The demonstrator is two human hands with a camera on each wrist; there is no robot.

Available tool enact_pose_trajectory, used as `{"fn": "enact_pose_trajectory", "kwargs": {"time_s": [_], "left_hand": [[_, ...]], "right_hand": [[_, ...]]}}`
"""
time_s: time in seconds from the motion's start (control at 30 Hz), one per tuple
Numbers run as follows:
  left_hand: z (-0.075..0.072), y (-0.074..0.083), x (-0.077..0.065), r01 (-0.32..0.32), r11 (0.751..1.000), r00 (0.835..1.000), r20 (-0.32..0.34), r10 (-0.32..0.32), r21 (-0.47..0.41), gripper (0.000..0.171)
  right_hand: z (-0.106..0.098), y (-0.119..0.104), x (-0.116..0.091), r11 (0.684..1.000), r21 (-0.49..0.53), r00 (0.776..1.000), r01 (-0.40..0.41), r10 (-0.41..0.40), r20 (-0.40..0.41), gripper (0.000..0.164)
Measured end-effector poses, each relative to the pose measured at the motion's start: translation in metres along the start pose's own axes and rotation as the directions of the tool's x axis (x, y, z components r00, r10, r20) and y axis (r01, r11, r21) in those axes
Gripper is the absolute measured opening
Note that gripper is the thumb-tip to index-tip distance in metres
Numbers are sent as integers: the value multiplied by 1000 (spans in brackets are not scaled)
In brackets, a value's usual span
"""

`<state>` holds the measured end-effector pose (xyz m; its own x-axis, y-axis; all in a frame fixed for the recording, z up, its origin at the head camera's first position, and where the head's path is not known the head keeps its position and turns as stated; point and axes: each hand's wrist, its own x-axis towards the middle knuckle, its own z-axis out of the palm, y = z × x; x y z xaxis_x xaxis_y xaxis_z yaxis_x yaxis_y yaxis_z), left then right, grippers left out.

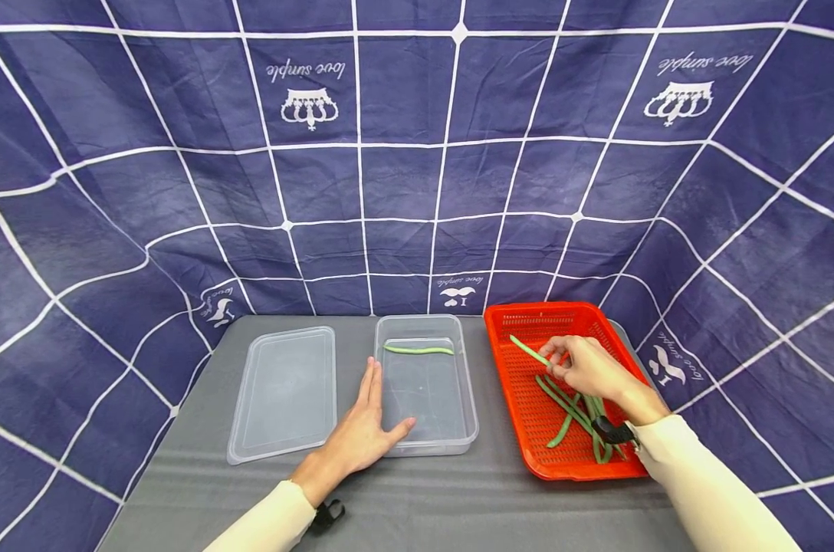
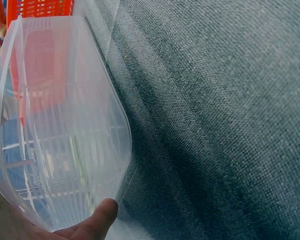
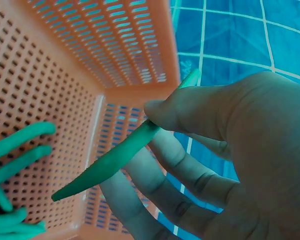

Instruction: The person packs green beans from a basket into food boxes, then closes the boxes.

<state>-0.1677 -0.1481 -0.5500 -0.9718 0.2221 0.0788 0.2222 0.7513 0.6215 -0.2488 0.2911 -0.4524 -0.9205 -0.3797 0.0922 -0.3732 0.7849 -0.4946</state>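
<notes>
My right hand [image 1: 582, 369] pinches a green bean [image 3: 117, 157] between thumb and fingers, over the red perforated basket [image 1: 520, 414]. Several more green beans [image 1: 562, 429] lie loosely piled in the basket, partly hidden by the wrist. My left hand [image 1: 365, 429] rests with straight fingers against the left side of a clear plastic container [image 1: 424, 399], its thumb at the near left corner. Inside that container, one green bean [image 1: 418, 350] lies crosswise near the far end. The left thumb [image 2: 102, 215] shows beside the container's wall in the left wrist view.
A flat translucent lid [image 1: 286, 391] lies left of the container on the grey cloth [image 1: 417, 498]. Dark blue curtains [image 1: 403, 184] with white grid lines stand behind and at both sides. The basket stands right of the container, with a gap between them.
</notes>
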Motion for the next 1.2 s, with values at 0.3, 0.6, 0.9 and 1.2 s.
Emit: {"fn": "enact_pose_trajectory", "kwargs": {"time_s": [0.3, 0.6, 0.9, 1.2], "left_hand": [[-3, 0, 2, -4, 1000, 1000, -2, 4, -12, 126], [-7, 0, 3, 6, 1000, 1000, 8, -6, -14, 127], [-4, -1, -1, 6, 1000, 1000, 8, -6, -10, 125], [2, -1, 0, 0, 1000, 1000, 10, 0, -21, 126]], "right_hand": [[-3, -22, 21, 997, -59, 998, 42, -45, -44, 24], [3, -43, 50, 993, -87, 996, 78, -81, -36, 26], [16, -58, 68, 988, -83, 992, 129, -129, 2, 28], [29, -77, 83, 980, -94, 985, 174, -175, 5, 24]]}}
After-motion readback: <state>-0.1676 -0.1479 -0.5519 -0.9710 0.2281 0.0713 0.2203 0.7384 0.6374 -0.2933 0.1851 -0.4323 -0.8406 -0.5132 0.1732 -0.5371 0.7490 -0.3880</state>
